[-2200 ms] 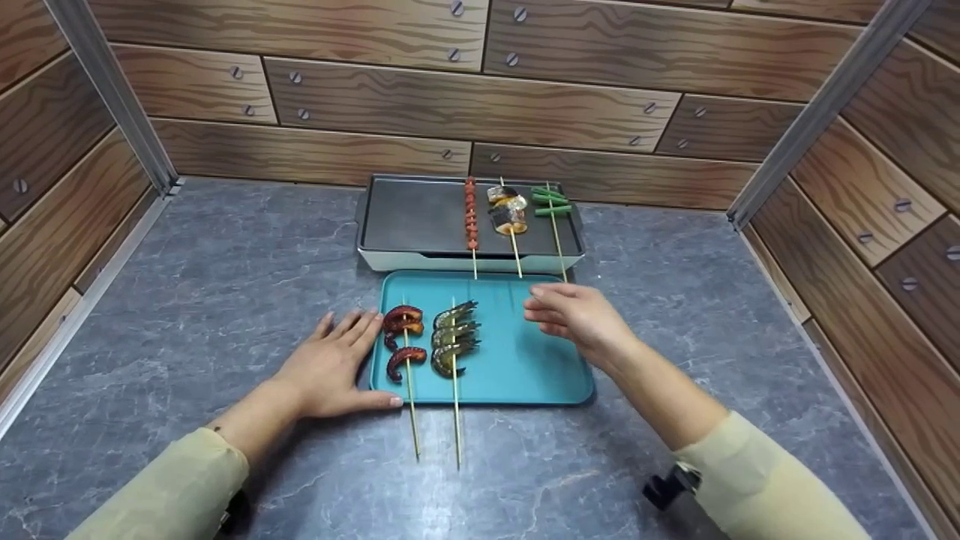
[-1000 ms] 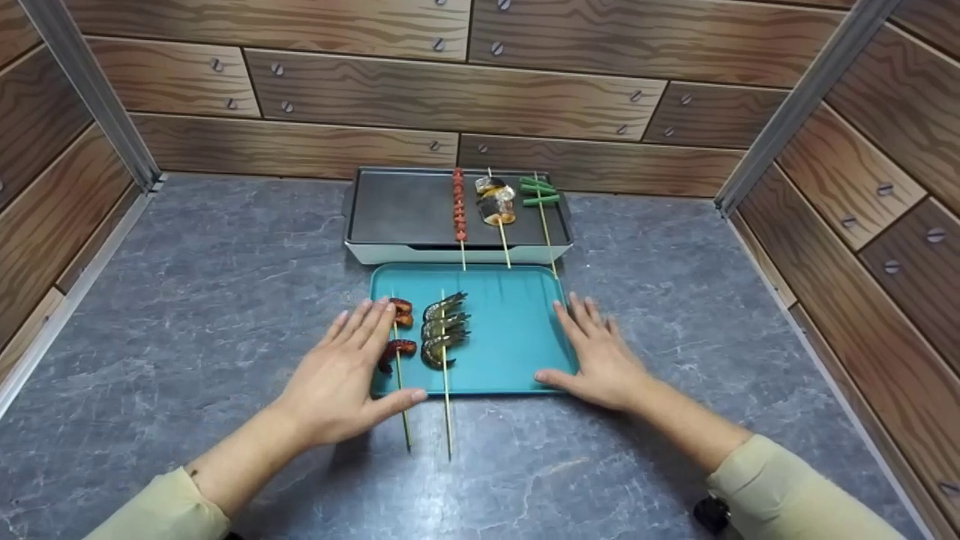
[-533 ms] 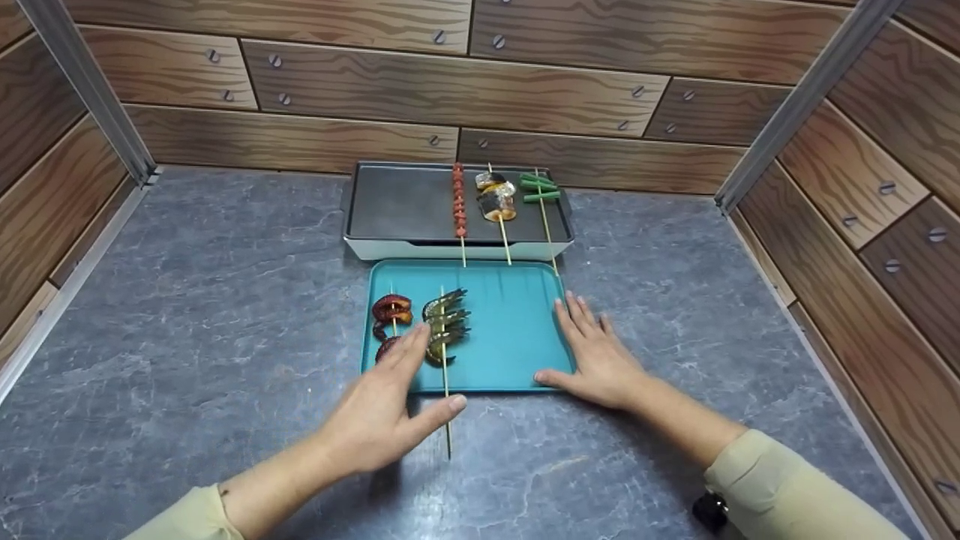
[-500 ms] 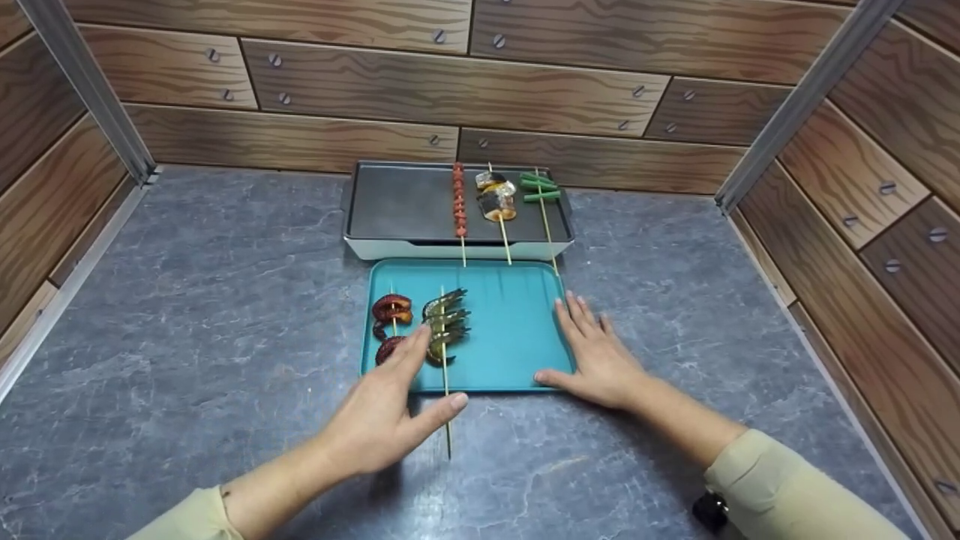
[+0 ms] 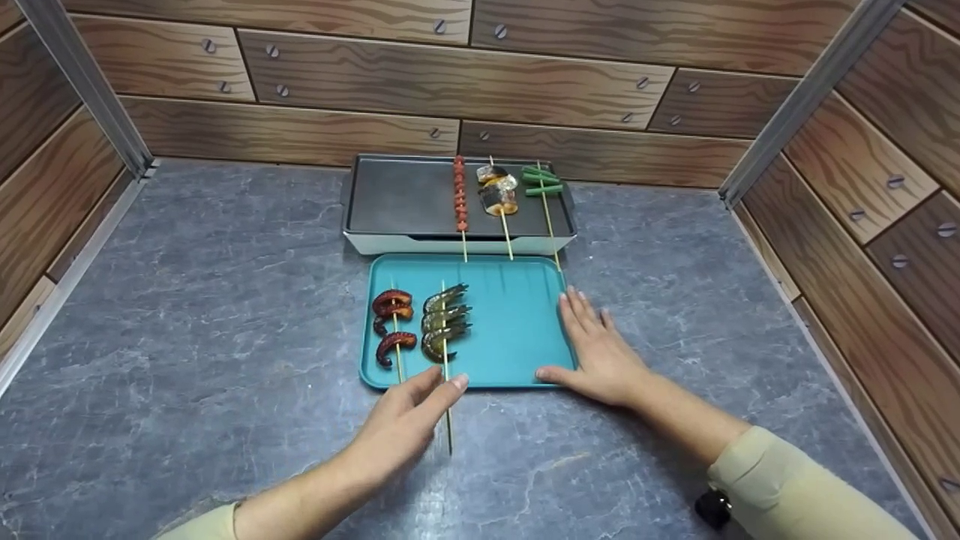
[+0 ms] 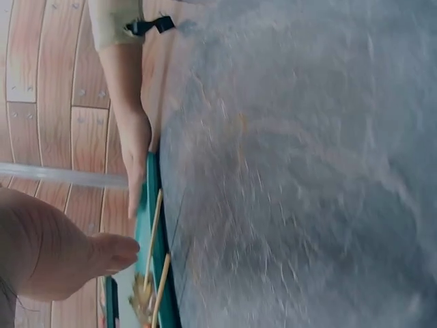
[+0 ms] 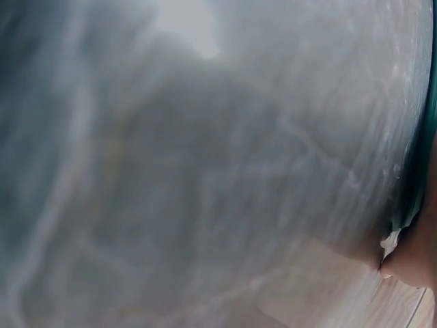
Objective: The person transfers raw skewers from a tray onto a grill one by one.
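Observation:
In the head view, a blue tray holds two skewers. One is a shrimp skewer, the other an octopus tentacle skewer at its left. My left hand is at the tray's front edge, thumb and index finger apart on either side of the shrimp skewer's bare stick. It covers the lower end of the tentacle skewer's stick. In the left wrist view the thumb stands apart from the sticks. My right hand lies with straight fingers against the tray's right rim, thumb over the front right corner.
Behind the tray stands a flat electric grill. On its right half lie a red-bead-like skewer, a fish-piece skewer and a green vegetable skewer, sticks jutting forward over the front. Wood-patterned walls enclose the grey marbled table.
My left hand has left the tray's left rim and moved right and toward me to the shrimp skewer's stick. My right hand has come down onto the tray's right rim and stayed there.

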Demonstrator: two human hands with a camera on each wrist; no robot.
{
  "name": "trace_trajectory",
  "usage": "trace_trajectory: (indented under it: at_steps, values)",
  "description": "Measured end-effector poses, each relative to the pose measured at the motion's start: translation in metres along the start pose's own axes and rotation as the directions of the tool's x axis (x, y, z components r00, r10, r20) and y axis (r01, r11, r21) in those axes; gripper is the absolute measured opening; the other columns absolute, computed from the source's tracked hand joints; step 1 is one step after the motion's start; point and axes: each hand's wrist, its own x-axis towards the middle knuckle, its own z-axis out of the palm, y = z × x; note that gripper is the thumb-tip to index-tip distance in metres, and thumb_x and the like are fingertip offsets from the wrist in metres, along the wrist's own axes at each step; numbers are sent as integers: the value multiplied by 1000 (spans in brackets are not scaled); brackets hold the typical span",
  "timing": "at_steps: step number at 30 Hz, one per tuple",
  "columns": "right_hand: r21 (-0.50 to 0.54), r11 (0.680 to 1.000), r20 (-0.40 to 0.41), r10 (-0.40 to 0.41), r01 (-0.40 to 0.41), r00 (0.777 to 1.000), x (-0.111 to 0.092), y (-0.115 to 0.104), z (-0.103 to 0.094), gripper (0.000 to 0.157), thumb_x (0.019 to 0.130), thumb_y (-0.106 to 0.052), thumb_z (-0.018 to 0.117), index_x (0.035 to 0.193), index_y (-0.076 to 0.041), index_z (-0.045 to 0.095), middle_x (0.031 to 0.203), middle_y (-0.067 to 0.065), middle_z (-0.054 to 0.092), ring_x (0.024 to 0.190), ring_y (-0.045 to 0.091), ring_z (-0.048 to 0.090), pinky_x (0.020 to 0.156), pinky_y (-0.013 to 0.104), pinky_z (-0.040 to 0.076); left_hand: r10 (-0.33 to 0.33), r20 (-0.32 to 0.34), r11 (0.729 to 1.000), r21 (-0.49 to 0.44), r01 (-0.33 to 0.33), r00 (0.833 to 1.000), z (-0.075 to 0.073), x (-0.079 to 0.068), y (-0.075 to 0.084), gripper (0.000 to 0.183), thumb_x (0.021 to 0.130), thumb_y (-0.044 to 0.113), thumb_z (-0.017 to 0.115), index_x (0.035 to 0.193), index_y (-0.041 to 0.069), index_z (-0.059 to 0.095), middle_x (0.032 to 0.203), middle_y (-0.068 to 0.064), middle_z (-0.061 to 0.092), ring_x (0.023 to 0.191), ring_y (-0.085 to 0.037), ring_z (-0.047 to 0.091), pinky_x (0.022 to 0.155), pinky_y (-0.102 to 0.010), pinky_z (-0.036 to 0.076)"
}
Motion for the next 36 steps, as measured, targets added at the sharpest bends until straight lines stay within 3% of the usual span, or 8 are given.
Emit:
trace_trajectory:
  at_steps: [2, 5, 10, 14, 27, 31, 36]
  values:
    - [-1, 1000, 3, 4, -4, 1000, 0, 0, 0, 124, 92, -79, 60, 169, 0, 3, 176, 20, -5, 163, 37, 0, 128, 65, 6, -63, 7, 995, -81, 63, 998, 3, 1, 1, 90, 106, 50, 58, 155, -21, 31, 162, -36, 35, 151, -48, 36, 122, -58, 33]
    - [-1, 1000, 0, 1, -1, 1000, 0, 0, 0, 124, 92, -79, 60, 169, 0, 3, 176, 20, -5, 163, 37, 0, 127, 65, 6, -163, 35, 965, -203, 167, 986, 5, 3, -1, 89, 106, 47, 60, 153, -23, 32, 162, -37, 33, 151, -51, 33, 121, -60, 35]
    - [2, 1000, -3, -12, 12, 1000, 2, 0, -1, 124, 93, -77, 61, 169, 1, 3, 176, 20, -5, 163, 37, 0, 127, 65, 6, -305, 122, 882, -339, 328, 945, 3, 7, -3, 94, 104, 49, 62, 156, -21, 26, 162, -40, 29, 151, -55, 30, 120, -65, 32]
    - [5, 1000, -2, -15, 15, 1000, 2, -1, -1, 123, 93, -76, 61, 169, 1, 3, 176, 20, -5, 163, 38, 0, 128, 65, 5, -358, 167, 837, -379, 395, 919, 0, 10, -4, 105, 102, 56, 62, 160, -18, 14, 160, -46, 26, 150, -55, 32, 117, -70, 34]
    - [10, 1000, 8, 9, -9, 1000, -1, 2, 0, 123, 94, -76, 61, 169, 1, 2, 176, 20, -4, 162, 39, 2, 128, 64, 4, -345, 171, 814, -436, 385, 923, 1, 20, -14, 102, 102, 57, 59, 154, -22, 23, 146, -40, 51, 136, -50, 55, 108, -64, 49]
    - [9, 1000, 3, 0, 0, 1000, -1, 2, 0, 123, 94, -75, 62, 168, 2, 2, 176, 21, -4, 162, 40, 3, 128, 64, 5, -325, 182, 807, -458, 373, 928, 0, 22, -17, 90, 105, 52, 57, 150, -22, 33, 140, -36, 58, 129, -46, 62, 104, -58, 55]
    - [9, 1000, 4, -6, 6, 1000, 0, 1, 0, 122, 94, -74, 62, 168, 2, 2, 176, 21, -4, 162, 40, 2, 128, 64, 4, -302, 187, 802, -480, 355, 935, 0, 22, -20, 64, 108, 36, 57, 140, -19, 48, 122, -27, 69, 105, -32, 73, 97, -49, 60]
